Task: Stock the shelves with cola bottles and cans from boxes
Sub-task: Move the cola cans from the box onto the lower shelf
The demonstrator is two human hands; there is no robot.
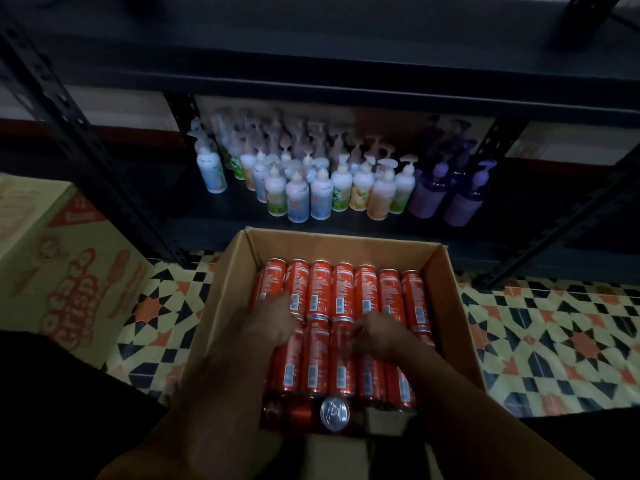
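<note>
Both grips (270, 323) (379, 336) palm-down on cans (320, 292).

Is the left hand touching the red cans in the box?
Touching. The head view shows the left hand lying right on the red cans, no gap.

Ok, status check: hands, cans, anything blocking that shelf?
Both hands in the open box: left hand flat on the red cans, right hand fingers curled over one, grip unclear. None shelved yet. Pump bottles fill the middle of the shelf.
</note>
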